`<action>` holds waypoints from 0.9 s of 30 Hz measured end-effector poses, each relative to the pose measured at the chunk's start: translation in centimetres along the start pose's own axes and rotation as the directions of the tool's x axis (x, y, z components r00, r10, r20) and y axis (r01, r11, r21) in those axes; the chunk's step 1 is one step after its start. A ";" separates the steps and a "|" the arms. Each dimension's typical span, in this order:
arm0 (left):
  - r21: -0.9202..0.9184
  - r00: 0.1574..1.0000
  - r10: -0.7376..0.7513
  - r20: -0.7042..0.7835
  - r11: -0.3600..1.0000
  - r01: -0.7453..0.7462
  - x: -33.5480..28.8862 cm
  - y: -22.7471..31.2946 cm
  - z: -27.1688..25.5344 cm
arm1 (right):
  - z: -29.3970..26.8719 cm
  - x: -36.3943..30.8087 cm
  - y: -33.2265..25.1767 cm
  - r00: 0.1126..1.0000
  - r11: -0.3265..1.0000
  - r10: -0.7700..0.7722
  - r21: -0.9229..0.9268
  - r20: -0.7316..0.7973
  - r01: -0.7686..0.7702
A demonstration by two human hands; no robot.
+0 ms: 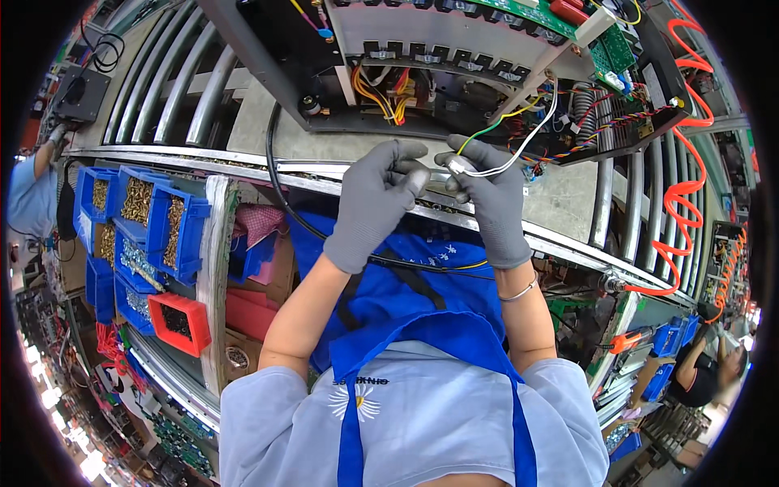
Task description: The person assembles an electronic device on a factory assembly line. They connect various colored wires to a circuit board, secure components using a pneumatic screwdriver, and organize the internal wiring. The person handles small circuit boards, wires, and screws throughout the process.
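Both gloved hands raised: right hand point(487, 199) pinches white connector point(457, 165); left hand point(373, 203) curled, fingertips alongside.

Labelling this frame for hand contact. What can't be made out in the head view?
- Small white connector: mostly covered by the right hand; its shape is unclear.
- Left hand: fingertips curl under, so what they pinch is hidden.
- Open chassis: top cut off by the frame edge.
- Bin contents: too small.

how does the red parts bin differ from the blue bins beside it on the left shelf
The red plastic parts bin is a single bin lying nearest the person; the blue plastic bins are several, clustered farther out. The red bin's contents look dark, while the blue bins hold brass-coloured and silvery small parts. Both kinds are open-topped and sit on the same shelf.
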State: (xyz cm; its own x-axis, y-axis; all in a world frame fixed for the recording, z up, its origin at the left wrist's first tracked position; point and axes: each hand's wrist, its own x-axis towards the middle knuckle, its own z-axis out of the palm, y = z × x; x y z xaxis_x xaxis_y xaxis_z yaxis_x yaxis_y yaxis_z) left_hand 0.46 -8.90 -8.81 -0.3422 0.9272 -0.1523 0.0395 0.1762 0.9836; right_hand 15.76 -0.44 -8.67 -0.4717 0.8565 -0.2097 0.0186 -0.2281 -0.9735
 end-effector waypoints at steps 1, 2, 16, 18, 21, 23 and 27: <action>0.116 0.995 0.100 -0.022 0.988 -0.097 0.1 -0.7 0.4 | -0.2 0.1 0.3 1.000 1.000 -0.015 0.003 0.019 0.015; 0.093 0.993 0.114 -0.012 0.989 -0.113 0.2 -1.1 0.7 | -0.1 0.2 0.3 0.999 1.000 -0.027 0.015 0.020 0.026; -0.216 0.985 -0.109 0.134 0.967 0.136 2.1 0.2 0.7 | -0.3 0.9 0.6 0.998 0.994 -0.061 -0.087 0.003 0.061; -0.176 0.988 -0.089 0.122 0.978 0.110 2.0 -0.3 1.1 | 0.2 0.8 0.5 0.996 0.993 -0.077 -0.089 -0.043 0.073; -0.133 0.994 -0.059 0.093 0.989 0.071 1.5 -0.3 1.8 | 0.1 0.8 0.8 0.990 0.988 -0.134 -0.088 -0.041 0.130; -0.084 0.999 0.021 0.048 0.996 -0.017 1.4 -0.6 2.0 | 0.0 0.7 0.3 0.994 0.992 -0.102 -0.078 -0.034 0.100; 0.175 0.963 0.265 -0.049 0.952 -0.253 1.2 -1.8 2.4 | 0.0 0.5 0.3 0.984 0.979 -0.175 -0.115 -0.040 0.169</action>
State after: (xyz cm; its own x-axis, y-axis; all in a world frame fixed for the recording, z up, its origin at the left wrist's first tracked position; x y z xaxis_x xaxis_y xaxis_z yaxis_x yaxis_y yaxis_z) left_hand 2.21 -7.35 -11.02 -0.3655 0.9232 0.1185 0.2881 -0.0089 0.9576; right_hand 15.52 -0.05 -9.09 -0.4320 0.9010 -0.0397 0.0393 -0.0252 -0.9989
